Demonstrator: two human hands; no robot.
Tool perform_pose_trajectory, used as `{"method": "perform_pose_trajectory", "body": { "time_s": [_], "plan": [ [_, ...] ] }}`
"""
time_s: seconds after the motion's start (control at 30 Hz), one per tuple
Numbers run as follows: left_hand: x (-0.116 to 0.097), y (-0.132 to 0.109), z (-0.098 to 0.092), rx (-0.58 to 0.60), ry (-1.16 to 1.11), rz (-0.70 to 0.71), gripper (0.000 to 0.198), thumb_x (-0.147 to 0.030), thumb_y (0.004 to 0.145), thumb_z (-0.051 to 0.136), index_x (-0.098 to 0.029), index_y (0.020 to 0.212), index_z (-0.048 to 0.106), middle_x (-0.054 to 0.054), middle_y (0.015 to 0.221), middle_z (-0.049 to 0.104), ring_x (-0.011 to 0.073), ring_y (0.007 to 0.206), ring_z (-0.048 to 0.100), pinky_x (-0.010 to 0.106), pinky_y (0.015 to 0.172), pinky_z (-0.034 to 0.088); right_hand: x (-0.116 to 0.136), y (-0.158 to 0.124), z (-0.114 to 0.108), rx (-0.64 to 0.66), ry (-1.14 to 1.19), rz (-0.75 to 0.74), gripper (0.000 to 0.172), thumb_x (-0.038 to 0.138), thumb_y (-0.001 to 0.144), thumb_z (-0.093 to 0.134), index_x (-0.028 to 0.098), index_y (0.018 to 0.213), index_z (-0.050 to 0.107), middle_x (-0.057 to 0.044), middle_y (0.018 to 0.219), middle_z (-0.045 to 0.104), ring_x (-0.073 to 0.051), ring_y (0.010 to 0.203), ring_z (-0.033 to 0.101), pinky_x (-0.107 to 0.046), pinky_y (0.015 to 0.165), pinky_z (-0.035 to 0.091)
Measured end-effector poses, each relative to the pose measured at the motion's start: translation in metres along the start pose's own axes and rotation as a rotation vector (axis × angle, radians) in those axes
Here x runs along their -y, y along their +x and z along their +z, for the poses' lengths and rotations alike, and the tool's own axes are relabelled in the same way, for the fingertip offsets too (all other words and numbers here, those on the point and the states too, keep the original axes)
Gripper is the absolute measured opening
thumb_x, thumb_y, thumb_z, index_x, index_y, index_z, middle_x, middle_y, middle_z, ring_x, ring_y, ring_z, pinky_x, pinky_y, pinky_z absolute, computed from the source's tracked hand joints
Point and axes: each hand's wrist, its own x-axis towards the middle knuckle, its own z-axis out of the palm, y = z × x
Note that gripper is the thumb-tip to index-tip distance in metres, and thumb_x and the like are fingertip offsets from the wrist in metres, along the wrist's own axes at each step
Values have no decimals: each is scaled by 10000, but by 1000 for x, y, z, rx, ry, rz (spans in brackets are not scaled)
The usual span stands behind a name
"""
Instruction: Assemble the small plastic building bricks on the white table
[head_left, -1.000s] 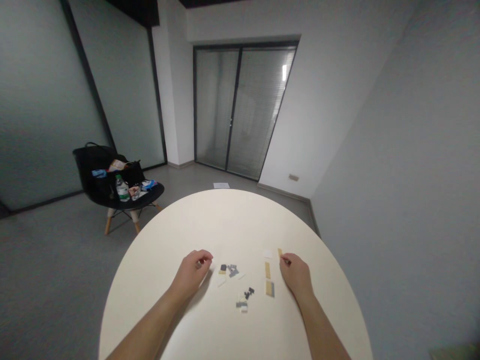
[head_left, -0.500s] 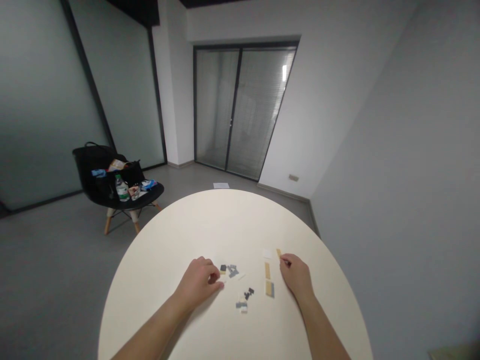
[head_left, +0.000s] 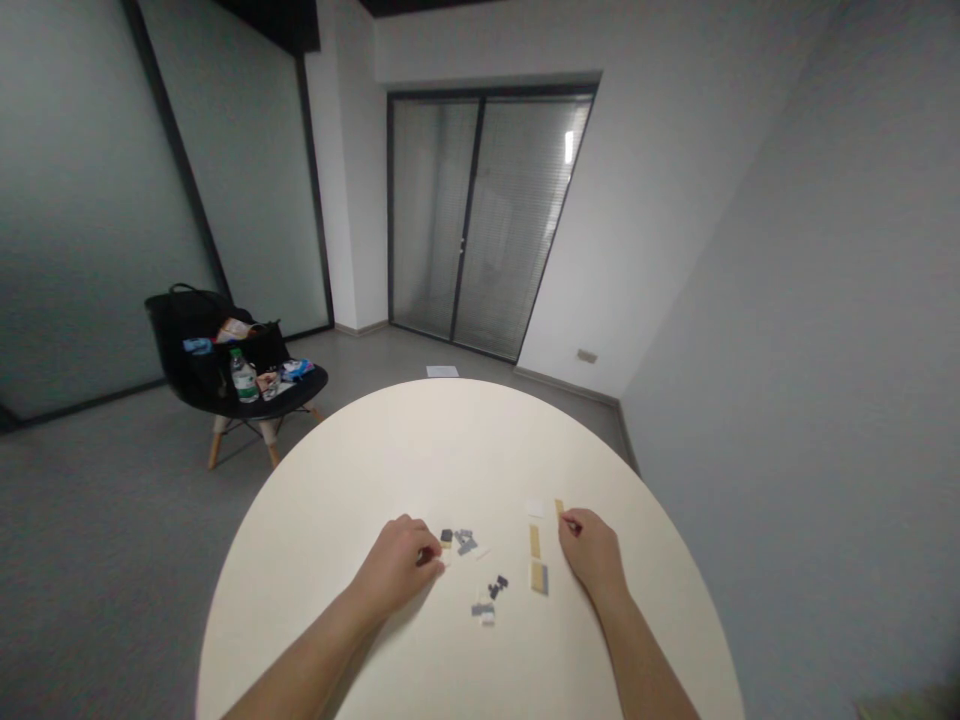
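Observation:
My right hand (head_left: 591, 548) is closed, its fingertips pinching the near end of a narrow tan flat piece (head_left: 559, 505) on the table. To its left are a white flat piece (head_left: 535, 509), a tan strip (head_left: 535, 541) and a tan block with a grey side (head_left: 538, 577). My left hand (head_left: 399, 562) rests at the left of the small loose pieces, thumb and fingers drawn together; whatever lies between them is too small to make out. Beside its fingertips are a dark square piece (head_left: 447, 536) and grey pieces (head_left: 466, 543).
The round cream table (head_left: 450, 430) carries more small parts nearer me: black pieces (head_left: 497, 586), a grey piece (head_left: 482, 609) and a white piece (head_left: 488, 620). Beyond the table's left edge stands a black chair (head_left: 169, 350) holding a bottle (head_left: 244, 378) and packets.
My left thumb has closed in toward the fingers. My right hand and the tan piece have barely shifted.

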Motion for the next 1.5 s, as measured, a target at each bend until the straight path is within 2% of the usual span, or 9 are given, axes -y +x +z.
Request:
{"method": "perform_pose_trajectory", "body": {
  "time_s": [0.17, 0.37, 0.57, 0.8, 1.03, 1.13, 1.23, 1.4, 1.5],
  "plan": [
    [0, 1, 1, 8, -5, -14, 100, -204, 765, 654, -224, 726, 744, 34, 785, 709, 217, 813, 599, 310, 766, 387, -2, -1, 1, -7, 52, 48, 277, 327, 809, 505, 173, 812, 735, -102, 889, 757, -224, 816, 685, -325, 792, 508],
    [1, -1, -2, 9, -37, -20, 117, -198, 760, 647, -225, 710, 749, 34, 769, 698, 217, 810, 596, 315, 773, 389, -5, -2, -6, -51, 113, 179, 395, 451, 871, 469, 176, 920, 748, -93, 891, 772, -230, 794, 703, -329, 735, 526],
    [1, -3, -10, 47, -34, -23, 76, -191, 724, 665, -219, 692, 729, 36, 784, 687, 229, 848, 593, 321, 795, 391, -5, -2, -12, -109, 228, 308, 438, 512, 845, 491, 166, 903, 754, -99, 836, 770, -254, 747, 688, -346, 696, 509],
    [5, -2, -13, 58, -48, -32, 124, -179, 741, 660, -237, 717, 767, 49, 854, 725, 247, 888, 600, 340, 817, 393, -3, -2, -11, -102, 259, 306, 420, 510, 818, 510, 175, 882, 755, -101, 874, 775, -264, 802, 695, -351, 728, 518],
    [7, -2, -4, -1, -120, -50, 94, -179, 731, 657, -216, 730, 743, 26, 706, 672, 215, 778, 590, 288, 713, 404, 3, -4, -12, -76, 254, 265, 429, 520, 824, 507, 176, 877, 757, -107, 868, 772, -269, 807, 696, -359, 735, 530],
    [6, -1, -3, 8, -160, -48, 97, -224, 747, 656, -213, 704, 742, 25, 708, 667, 199, 751, 591, 267, 679, 410, 10, -6, -14, -93, 240, 196, 430, 514, 838, 507, 168, 897, 755, -108, 875, 767, -247, 771, 682, -348, 731, 530],
    [4, -1, -2, 7, -224, -43, 132, -237, 771, 636, -215, 723, 757, 24, 730, 691, 198, 756, 611, 265, 682, 427, 23, -10, -16, -87, 224, 41, 401, 474, 890, 487, 174, 916, 752, -98, 872, 757, -208, 725, 652, -316, 713, 520],
    [4, 1, 6, -24, -413, -79, 158, -201, 780, 612, -211, 779, 769, 37, 827, 736, 211, 822, 657, 283, 751, 459, 50, -19, -17, -8, 203, -214, 287, 364, 928, 514, 199, 911, 749, -45, 754, 720, -151, 586, 585, -268, 634, 499],
    [3, 3, 11, -11, -557, -135, 116, -205, 774, 623, -178, 781, 736, 35, 766, 716, 188, 735, 638, 273, 686, 447, 69, -25, -16, 14, 226, -351, 239, 332, 942, 539, 205, 944, 741, -34, 758, 720, -140, 576, 592, -257, 630, 506]
  ]
}}
